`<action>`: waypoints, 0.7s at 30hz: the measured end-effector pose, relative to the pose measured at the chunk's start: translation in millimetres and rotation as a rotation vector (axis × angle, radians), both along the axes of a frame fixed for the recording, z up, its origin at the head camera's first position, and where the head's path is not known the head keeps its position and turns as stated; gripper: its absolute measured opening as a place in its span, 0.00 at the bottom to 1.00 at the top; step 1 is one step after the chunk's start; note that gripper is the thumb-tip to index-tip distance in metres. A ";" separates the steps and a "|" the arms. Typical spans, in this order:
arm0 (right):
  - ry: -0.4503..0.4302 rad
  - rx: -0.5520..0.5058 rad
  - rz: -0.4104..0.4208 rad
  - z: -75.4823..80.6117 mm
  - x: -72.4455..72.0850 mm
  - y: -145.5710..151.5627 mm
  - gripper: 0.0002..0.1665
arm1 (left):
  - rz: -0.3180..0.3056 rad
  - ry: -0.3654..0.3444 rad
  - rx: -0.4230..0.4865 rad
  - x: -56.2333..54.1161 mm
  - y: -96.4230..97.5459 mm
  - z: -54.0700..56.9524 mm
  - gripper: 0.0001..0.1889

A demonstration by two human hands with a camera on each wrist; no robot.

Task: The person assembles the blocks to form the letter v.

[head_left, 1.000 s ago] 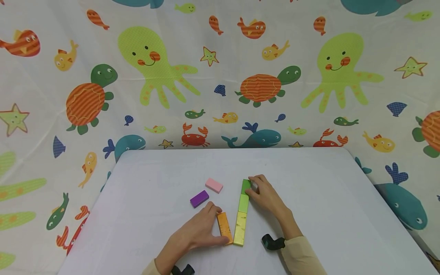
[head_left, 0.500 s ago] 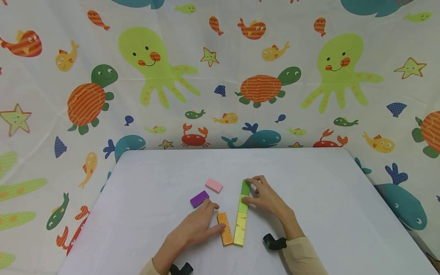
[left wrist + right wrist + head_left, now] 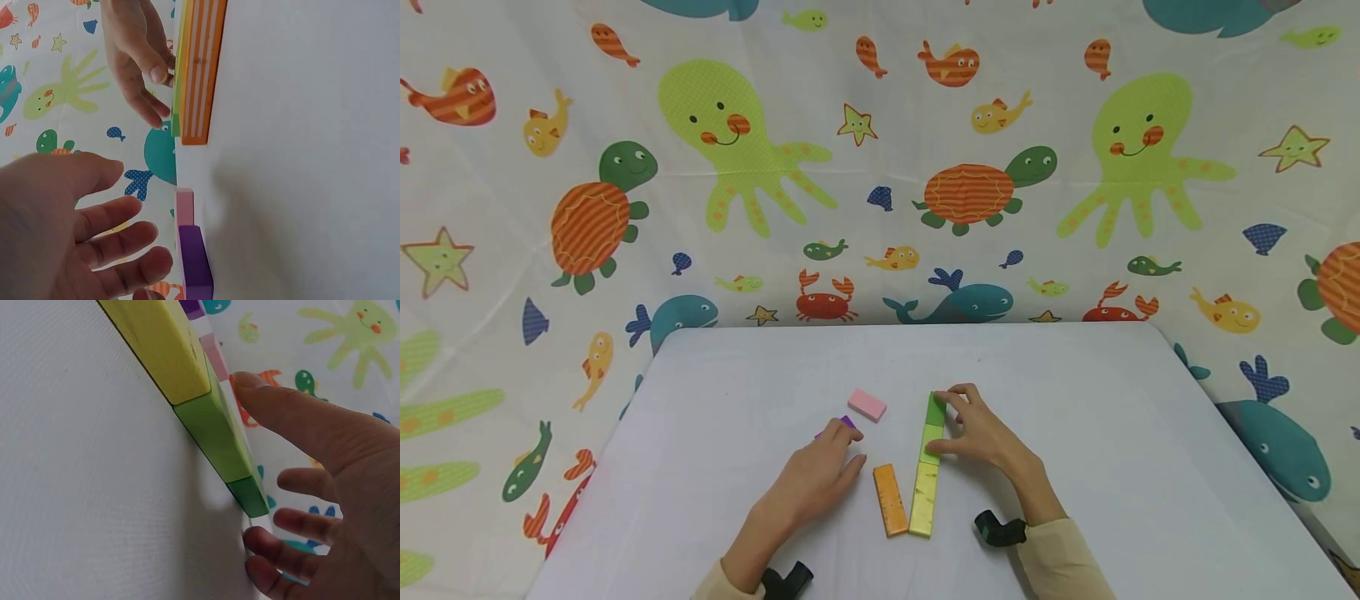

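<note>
Here, we see the left hand [image 3: 811,477] above the worktop [image 3: 1097,417], partly covering the purple block [image 3: 197,269] in the head view. In the left wrist view, its thumb and fingers are spread beside that block, and its grip holds nothing. The pink block [image 3: 867,405] lies just beyond the purple one, on its far right side.

To the right, three blocks lie end to end in a straight row: the green block [image 3: 936,408] at the far end, the lime block [image 3: 930,435] in the middle and the long yellow block [image 3: 924,498] at the near end. We find the right hand [image 3: 988,433] at the right of the row's far part, its fingers spread by the green block and its thumb over the lime one. Its grip is curled round nothing; whether the fingertips touch the row, we cannot tell.

Left of the yellow block lies the orange block [image 3: 891,500], slanted, its near end just beside the yellow's near end and its far end angled left. Beyond the worktop we see a pale cloth [image 3: 797,75] printed with sea animals.
</note>
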State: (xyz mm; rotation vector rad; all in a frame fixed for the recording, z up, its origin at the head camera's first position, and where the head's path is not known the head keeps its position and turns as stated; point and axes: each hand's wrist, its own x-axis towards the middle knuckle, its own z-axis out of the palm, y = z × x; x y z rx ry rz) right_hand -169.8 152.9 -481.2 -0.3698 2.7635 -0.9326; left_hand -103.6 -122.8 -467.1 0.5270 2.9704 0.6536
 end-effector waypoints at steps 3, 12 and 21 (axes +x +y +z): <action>0.000 0.005 0.007 0.2 -0.3 0.8 0.53 | 0.017 0.031 -0.016 -2.4 -3.6 -0.6 0.17; -0.029 0.017 0.024 3.0 1.3 1.3 0.56 | 0.073 0.130 -0.059 -9.3 -17.4 -6.4 0.17; -0.067 0.039 0.045 11.1 7.1 -0.4 0.62 | 0.121 0.128 -0.082 -14.8 -26.0 -7.6 0.23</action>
